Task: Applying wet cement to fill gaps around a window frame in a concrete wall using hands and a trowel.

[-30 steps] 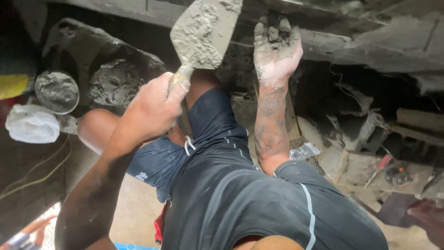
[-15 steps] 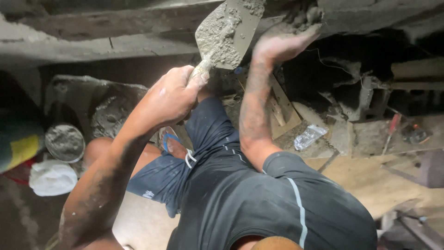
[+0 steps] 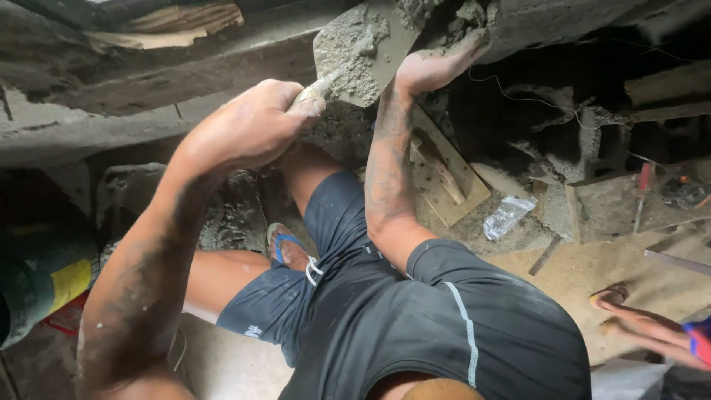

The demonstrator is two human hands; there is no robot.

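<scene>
My left hand [image 3: 248,126] grips the handle of a pointed trowel [image 3: 355,52], raised with wet grey mortar on its blade. Right beside the blade, my right hand [image 3: 441,63] reaches up, palm turned upward. Its mortar-covered fingers press a lump of mortar [image 3: 466,15] into a gap under the rough concrete ledge [image 3: 148,96]; the fingertips are partly hidden in it. Both forearms are smeared with cement. Below them are my black shirt, dark shorts and a blue sandal [image 3: 285,248].
Wooden offcuts [image 3: 444,178] and a crumpled plastic bag [image 3: 507,215] lie on the rubble-strewn floor. A red-handled tool [image 3: 643,181] rests at the right. A yellow and green object [image 3: 44,274] sits at the left. Another person's limb [image 3: 644,326] shows at bottom right.
My right hand has gone from holding mortar in its open palm to pushing it up into the gap. The trowel has stayed raised next to it. The view has shifted left.
</scene>
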